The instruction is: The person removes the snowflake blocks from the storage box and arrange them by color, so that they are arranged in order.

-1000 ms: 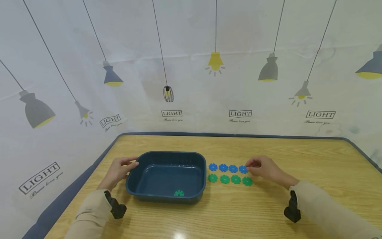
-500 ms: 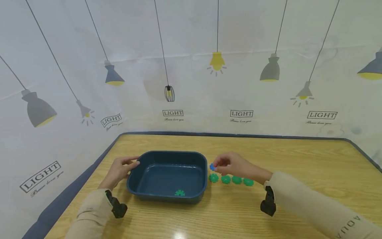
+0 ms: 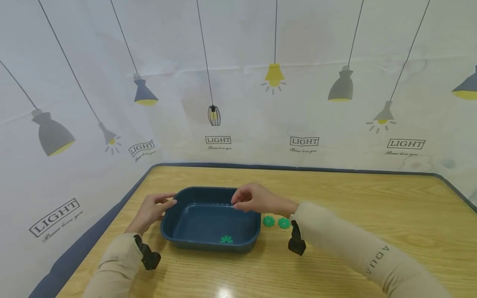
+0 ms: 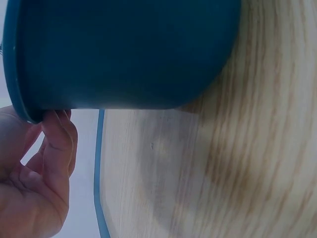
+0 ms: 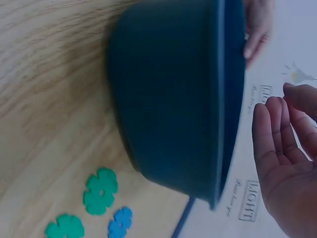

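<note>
My left hand (image 3: 150,213) grips the rim of a dark blue plastic basin (image 3: 179,244) at its left end; in the left wrist view the fingers (image 4: 59,139) press up under that rim. My right hand (image 3: 257,198) is over the basin's right side, thumb and fingertips drawn close together. No piece shows between them in the head or right wrist view. Inside the basin lies a green flower-shaped disc (image 3: 226,239), partly hidden by the front wall. Two more green discs, one of them (image 3: 268,221), lie right of the basin. A blue disc (image 5: 120,223) shows beside them in the right wrist view.
A wooden table (image 3: 346,194) with a dark edge carries everything. Behind it hangs a white cloth (image 3: 246,103) printed with lamps. My right forearm and sleeve (image 3: 346,236) cover part of the tabletop right of the basin.
My right hand has travelled left, from the rightmost blue disc across the rows to over the basin. My left hand keeps its grip on the rim.
</note>
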Motion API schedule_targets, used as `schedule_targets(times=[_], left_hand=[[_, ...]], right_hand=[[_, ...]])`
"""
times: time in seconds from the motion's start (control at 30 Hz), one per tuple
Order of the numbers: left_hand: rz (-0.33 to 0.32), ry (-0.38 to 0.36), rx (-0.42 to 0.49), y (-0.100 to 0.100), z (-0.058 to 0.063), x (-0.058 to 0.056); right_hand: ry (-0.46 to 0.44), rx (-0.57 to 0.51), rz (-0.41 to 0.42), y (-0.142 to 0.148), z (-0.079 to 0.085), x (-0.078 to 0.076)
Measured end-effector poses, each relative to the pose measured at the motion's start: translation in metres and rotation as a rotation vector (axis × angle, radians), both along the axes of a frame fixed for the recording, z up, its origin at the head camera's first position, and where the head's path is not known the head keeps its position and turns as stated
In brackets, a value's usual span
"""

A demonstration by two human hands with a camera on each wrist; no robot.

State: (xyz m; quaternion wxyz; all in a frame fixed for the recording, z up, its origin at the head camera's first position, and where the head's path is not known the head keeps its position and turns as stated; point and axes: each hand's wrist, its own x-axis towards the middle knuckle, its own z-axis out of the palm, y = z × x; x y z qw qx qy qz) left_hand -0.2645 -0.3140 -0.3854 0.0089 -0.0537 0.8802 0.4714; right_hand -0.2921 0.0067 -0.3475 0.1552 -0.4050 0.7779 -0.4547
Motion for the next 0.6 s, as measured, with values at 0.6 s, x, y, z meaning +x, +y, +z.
schedule_targets(times=[0.6], left_hand=[[-0.005, -0.002, -0.001, 0.000, 0.003, 0.001]], right_hand=[[-0.104, 0.207, 0.122, -0.053, -0.035, 0.001]])
